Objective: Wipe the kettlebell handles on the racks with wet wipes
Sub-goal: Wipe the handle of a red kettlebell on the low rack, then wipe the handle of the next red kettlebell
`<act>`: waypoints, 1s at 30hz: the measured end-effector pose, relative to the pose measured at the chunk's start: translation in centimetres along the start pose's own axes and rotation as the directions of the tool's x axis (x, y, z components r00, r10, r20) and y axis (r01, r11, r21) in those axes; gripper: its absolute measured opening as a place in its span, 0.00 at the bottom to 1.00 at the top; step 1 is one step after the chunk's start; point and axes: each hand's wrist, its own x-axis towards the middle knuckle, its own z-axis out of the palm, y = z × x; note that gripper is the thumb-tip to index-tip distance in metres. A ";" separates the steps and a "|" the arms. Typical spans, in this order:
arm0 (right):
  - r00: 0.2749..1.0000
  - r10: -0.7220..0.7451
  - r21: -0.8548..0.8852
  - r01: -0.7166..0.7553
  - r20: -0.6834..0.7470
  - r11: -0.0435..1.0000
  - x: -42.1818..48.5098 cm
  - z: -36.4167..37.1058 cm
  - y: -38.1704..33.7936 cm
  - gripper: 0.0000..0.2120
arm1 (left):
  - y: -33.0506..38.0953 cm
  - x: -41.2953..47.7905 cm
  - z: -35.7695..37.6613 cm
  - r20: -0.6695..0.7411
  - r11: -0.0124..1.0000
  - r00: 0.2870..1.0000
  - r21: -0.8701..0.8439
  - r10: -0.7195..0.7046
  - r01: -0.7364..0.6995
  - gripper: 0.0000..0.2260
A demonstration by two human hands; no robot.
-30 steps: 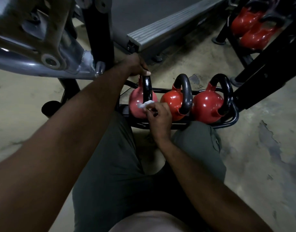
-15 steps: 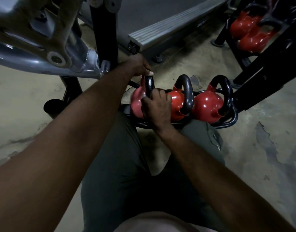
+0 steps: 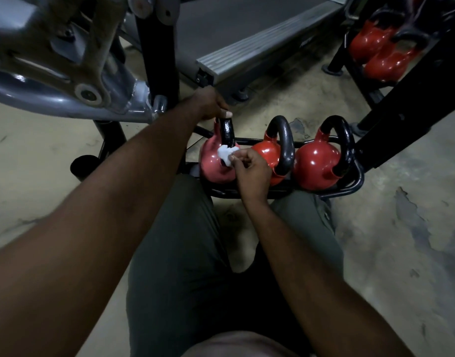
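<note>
Three red kettlebells with black handles sit in a low black rack (image 3: 351, 188) on the floor. My left hand (image 3: 211, 104) grips the top of the left kettlebell's handle (image 3: 227, 134). My right hand (image 3: 252, 171) pinches a crumpled white wet wipe (image 3: 226, 155) against the lower end of that handle, where it meets the pinkish-red left kettlebell (image 3: 212, 166). The middle kettlebell (image 3: 268, 154) and the right kettlebell (image 3: 315, 166) stand untouched beside it.
A grey machine frame (image 3: 66, 81) with a black post (image 3: 158, 60) hangs over the left. A treadmill deck (image 3: 247, 47) lies behind the rack. More red kettlebells (image 3: 381, 52) sit on a second black rack at top right. My knees press near the rack's front.
My right hand went up along the left kettlebell's handle with the wipe hidden, then came back down to the handle's base, where the wipe shows again. My left hand kept its grip.
</note>
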 end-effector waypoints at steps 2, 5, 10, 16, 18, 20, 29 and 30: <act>0.998 0.052 0.046 -0.051 -0.023 0.998 0.5 0.1 0.1 0.04 | 0.1 0.2 -0.1 0.008 1.000 1.000 0.007 0.005 -0.006 0.17; 0.991 0.129 0.085 -0.131 0.029 0.988 1.6 0.2 -0.4 0.04 | 0.2 0.6 -0.1 0.029 1.000 1.000 0.011 -0.008 0.008 0.17; 0.977 0.167 0.130 -0.184 0.131 0.974 1.9 -0.7 -0.2 0.11 | 0.0 0.5 0.2 0.031 0.999 1.000 -0.044 -0.001 0.003 0.14; 0.913 0.201 0.345 -0.327 0.354 0.880 2.3 -3.5 1.6 0.03 | 1.8 -1.0 1.5 -0.112 0.985 0.993 0.174 0.022 -0.002 0.11; 0.907 0.241 0.352 -0.363 0.345 0.863 2.7 -5.8 2.3 0.08 | 3.4 -1.3 2.7 -0.183 0.978 0.982 0.209 0.037 0.002 0.12; 0.926 0.290 0.366 -0.363 0.240 0.857 3.5 -8.7 3.2 0.10 | 5.1 -1.1 4.3 -0.164 0.985 0.983 0.165 0.080 -0.053 0.13; 0.951 -0.286 -0.212 0.306 0.119 0.928 8.8 -13.6 5.8 0.13 | 11.7 1.8 9.6 0.002 0.984 0.986 -0.055 0.169 -0.169 0.16; 0.915 -0.352 -0.259 0.395 0.197 0.882 8.3 -13.4 6.2 0.16 | 12.0 1.9 9.9 0.026 0.984 0.984 -0.045 0.176 -0.175 0.16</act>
